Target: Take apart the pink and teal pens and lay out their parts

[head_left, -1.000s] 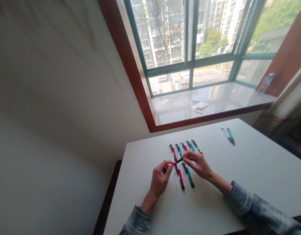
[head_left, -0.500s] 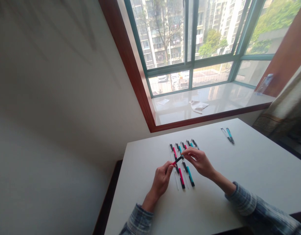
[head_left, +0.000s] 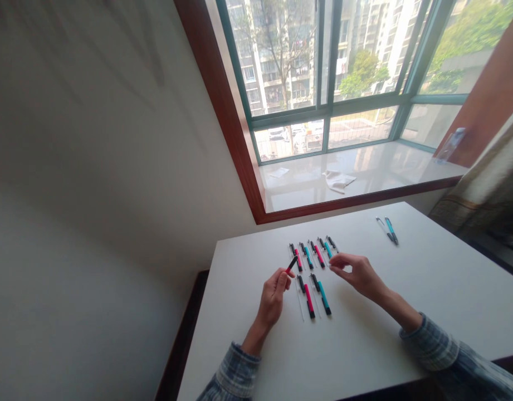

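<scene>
My left hand [head_left: 273, 296] is closed around a red and black pen barrel [head_left: 292, 263], its black end pointing up and away. Across from it, my right hand [head_left: 360, 274] has thumb and fingertips pinched together beside a teal barrel [head_left: 328, 250]. Whatever those fingertips may hold is too small to make out. Pen parts lie in two rows between and beyond the hands. In the nearer row are a red barrel [head_left: 309, 301], a teal barrel [head_left: 325, 298], black grip pieces [head_left: 314, 283] and thin refills. The farther row has several similar sets, partly covered by my hands.
All this lies on a white table [head_left: 365, 345]. Farther right on it are a teal pen [head_left: 391, 229] and a clear and black piece [head_left: 384, 228]. Behind, the windowsill [head_left: 377, 167] bears a crumpled cloth [head_left: 338, 181] and a clear bottle [head_left: 450, 146].
My right hand has moved right, away from the red and black barrel, to the far row's right end. My left hand keeps the barrel, now tilted more upright.
</scene>
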Demonstrator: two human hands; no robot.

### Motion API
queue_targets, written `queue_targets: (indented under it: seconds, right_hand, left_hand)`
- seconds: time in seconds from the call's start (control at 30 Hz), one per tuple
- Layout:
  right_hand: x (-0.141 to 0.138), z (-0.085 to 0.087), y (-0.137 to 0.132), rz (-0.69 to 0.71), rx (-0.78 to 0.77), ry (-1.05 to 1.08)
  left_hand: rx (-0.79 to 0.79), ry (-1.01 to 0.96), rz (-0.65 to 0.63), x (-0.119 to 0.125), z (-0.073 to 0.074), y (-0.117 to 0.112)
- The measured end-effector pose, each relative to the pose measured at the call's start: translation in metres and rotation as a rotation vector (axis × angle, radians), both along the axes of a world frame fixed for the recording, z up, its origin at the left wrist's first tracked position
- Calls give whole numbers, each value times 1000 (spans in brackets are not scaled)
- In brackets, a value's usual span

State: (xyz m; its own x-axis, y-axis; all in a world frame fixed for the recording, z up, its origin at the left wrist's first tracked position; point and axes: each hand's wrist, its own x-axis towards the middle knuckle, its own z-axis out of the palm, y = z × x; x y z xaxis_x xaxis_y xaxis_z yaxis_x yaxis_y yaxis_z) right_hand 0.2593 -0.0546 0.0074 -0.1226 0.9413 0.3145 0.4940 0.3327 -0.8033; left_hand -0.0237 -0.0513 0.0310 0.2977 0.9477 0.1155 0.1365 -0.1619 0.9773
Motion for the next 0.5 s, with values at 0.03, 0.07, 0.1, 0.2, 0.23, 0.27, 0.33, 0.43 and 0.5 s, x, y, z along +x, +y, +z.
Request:
queue_targets:
  seconds: [0.03, 0.07, 0.1, 0.2, 0.23, 0.27, 0.33, 0.43, 0.5]
  right_hand:
    - [-1, -2, -3, 49, -24, -52]
    - [-3, -2, -5, 95, -48, -97]
    - [-6, -3, -7, 130, -68, -134]
    - [-12, -2, -10, 165, -89, -207]
    - [-14, -1, -10, 162, -87, -223]
    - [-15, 0, -9, 157, -83, -236]
    - [-16, 0, -6, 152, -79, -253]
    - [-17, -1, -1, 146, -67, -280]
    - [-19, -3, 3, 133, -51, -306]
  left_hand:
    - [-3, -2, -4, 0, -1, 0]
    - [-5, -3, -8, 0, -1, 0]
    - [-6, -3, -11, -1, -2, 1]
    - [-4, 2, -15, -1, -2, 1]
    - [-3, 5, -15, -2, -1, 1]
    - [-2, 9, -15, -2, -1, 1]
    - [-1, 15, -15, -1, 0, 0]
    - [-3, 23, -18, -1, 1, -1]
    - [-4, 27, -19, -1, 1, -1]
